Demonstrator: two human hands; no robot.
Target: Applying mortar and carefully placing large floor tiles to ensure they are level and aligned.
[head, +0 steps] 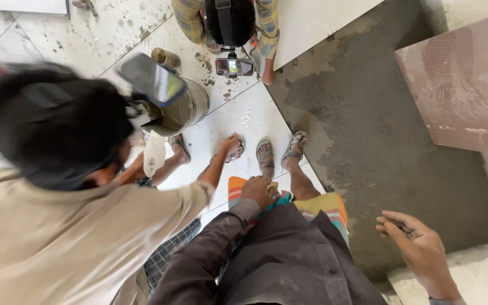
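Observation:
My left hand (258, 192), in a dark brown sleeve, lies curled on the striped orange and teal cloth (326, 206) at my knee, fingers closed over its fold. Held out to the side, my right hand (419, 243) is empty with its fingers spread, above the grey mortar bed (362, 141). My sandalled feet (280, 153) stand on a white floor tile (255, 116) at the mortar's edge.
A co-worker in a beige shirt (57, 237) bends low at the left, one hand (231, 144) on the tile, a white cloth (155, 153) in front. Another person (230, 22) crouches at the top. A brown ridged tile (464, 85) leans at the right.

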